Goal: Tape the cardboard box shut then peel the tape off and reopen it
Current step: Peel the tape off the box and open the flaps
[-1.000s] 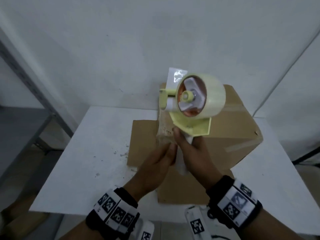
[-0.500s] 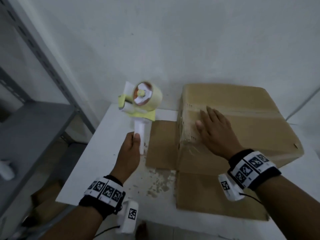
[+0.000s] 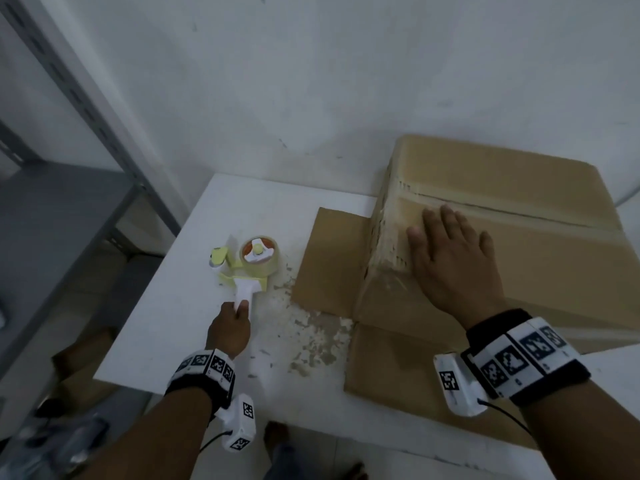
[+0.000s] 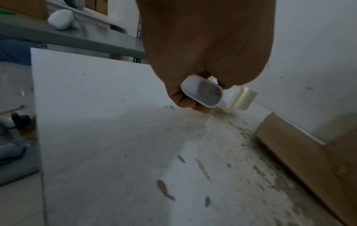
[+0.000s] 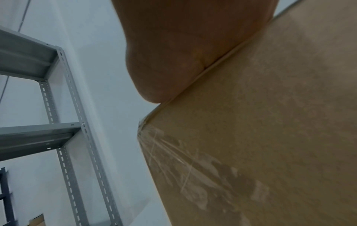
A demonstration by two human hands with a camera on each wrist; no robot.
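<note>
A brown cardboard box (image 3: 526,258) stands closed on the white table (image 3: 194,271), with clear tape (image 3: 460,206) along its top seam and down its left end. My right hand (image 3: 446,251) lies flat on the box top near the left edge, fingers straight; in the right wrist view the palm (image 5: 183,53) rests on the box (image 5: 270,122). My left hand (image 3: 230,327) grips the white handle of a yellow tape dispenser (image 3: 247,263) with a clear roll, held low at the table. The left wrist view shows the fingers (image 4: 185,99) curled round the handle (image 4: 204,94).
Flat cardboard flaps (image 3: 329,258) spread on the table under and left of the box. The tabletop has scuffed, peeled patches (image 3: 311,344). A grey metal shelf rack (image 3: 62,209) stands to the left, close to the table edge. A white wall runs behind.
The dispenser has passed from my right hand to my left, swung away to the left and come down to the table. My right hand has moved onto the box top and lies flat.
</note>
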